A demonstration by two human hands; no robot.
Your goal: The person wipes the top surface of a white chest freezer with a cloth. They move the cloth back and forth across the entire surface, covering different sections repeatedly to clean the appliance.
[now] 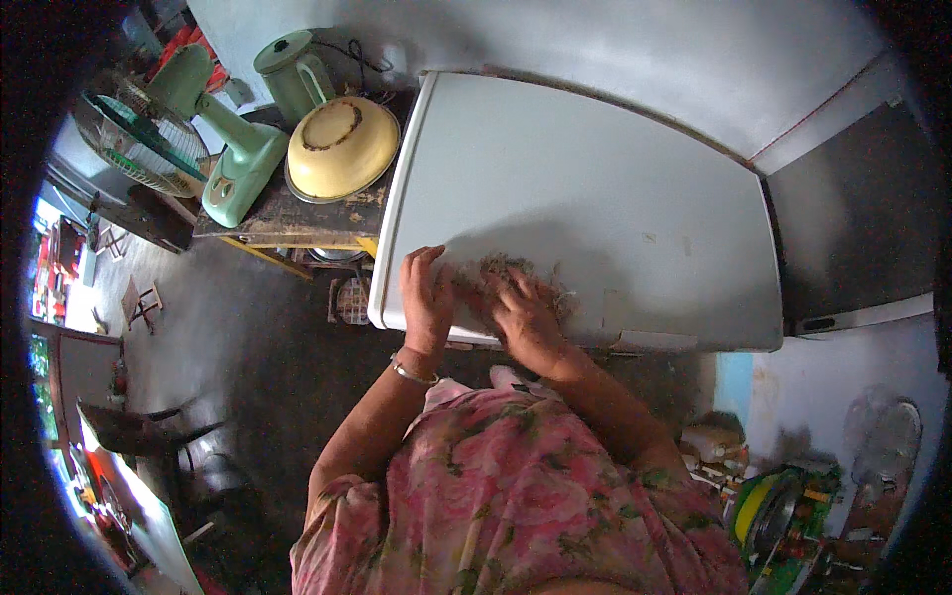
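Note:
A heap of brown, dry, crumbly plant-like bits [567, 301] lies near the front edge of a white appliance top [550, 163], perhaps a refrigerator's. My right hand [520, 316] rests on the heap, fingers spread and pointing up and left; whether anything is pinched under them is hidden. On the left side of the heap, my left hand [427, 297] stands on its edge near the front rim, its palm turned towards the bits. A bangle is on my left wrist. Both hands cast a shadow on the white surface.
A worn wooden table [305, 223] adjoins on the left, holding a green table fan [242, 163], an upturned yellow enamel basin [343, 149] and a green kettle [294, 71]. A wall runs behind. Folding stools [141, 303] stand on the floor. Clutter lies at lower right.

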